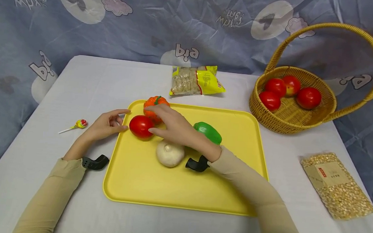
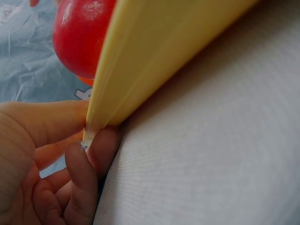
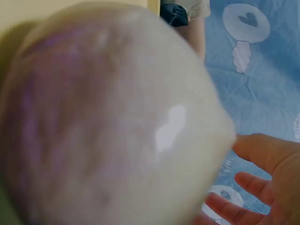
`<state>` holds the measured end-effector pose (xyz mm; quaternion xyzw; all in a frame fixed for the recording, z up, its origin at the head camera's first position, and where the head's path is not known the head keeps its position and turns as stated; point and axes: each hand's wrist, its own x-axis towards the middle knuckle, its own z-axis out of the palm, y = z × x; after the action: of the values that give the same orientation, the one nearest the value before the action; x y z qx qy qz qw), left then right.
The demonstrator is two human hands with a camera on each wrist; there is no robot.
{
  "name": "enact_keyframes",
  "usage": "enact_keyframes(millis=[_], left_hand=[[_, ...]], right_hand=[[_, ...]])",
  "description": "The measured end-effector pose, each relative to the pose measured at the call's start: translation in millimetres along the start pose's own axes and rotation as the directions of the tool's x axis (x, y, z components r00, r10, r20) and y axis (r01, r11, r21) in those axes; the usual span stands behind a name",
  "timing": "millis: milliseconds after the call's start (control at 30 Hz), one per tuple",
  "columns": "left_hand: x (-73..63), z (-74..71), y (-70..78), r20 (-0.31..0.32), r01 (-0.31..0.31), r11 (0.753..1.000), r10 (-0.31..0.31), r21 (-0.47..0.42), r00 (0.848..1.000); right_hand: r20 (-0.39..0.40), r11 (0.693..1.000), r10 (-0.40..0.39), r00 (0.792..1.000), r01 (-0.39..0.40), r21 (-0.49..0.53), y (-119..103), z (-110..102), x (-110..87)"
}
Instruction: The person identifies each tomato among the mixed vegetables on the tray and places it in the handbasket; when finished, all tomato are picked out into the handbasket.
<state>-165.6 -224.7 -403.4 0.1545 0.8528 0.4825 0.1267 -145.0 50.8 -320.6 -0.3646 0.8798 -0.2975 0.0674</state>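
Note:
At the left rim of the yellow tray, my left hand pinches the edge, thumb on one side and fingers on the other, as the left wrist view shows. A red tomato lies just inside that rim. My right hand reaches over the tray with spread fingers; its thumb tip is right at the tomato's side and its fingers overlap the small orange pumpkin. Below this hand sits a white garlic bulb, large in the right wrist view. A green pepper lies partly behind the right wrist.
A wicker basket with several tomatoes stands at the back right. Behind the tray lies a yellow snack packet. A bag of yellow grains is at the right, a lollipop at the left. Patterned cloth hangs behind.

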Motion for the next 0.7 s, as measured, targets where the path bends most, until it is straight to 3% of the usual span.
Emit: enact_keyframes(millis=[367, 700], left_hand=[[0.8, 0.5, 1.1, 0.006, 0.014, 1.0, -0.015, 0.015, 1.0], [0.1, 0.1, -1.2, 0.006, -0.003, 1.0, 0.003, 0.013, 1.0]], right_hand=[[0.12, 0.989, 0.029, 0.992, -0.012, -0.145, -6, 16, 18.7], [0.249, 0.973, 0.091, 0.964, -0.033, -0.229, -5, 28, 27.7]])
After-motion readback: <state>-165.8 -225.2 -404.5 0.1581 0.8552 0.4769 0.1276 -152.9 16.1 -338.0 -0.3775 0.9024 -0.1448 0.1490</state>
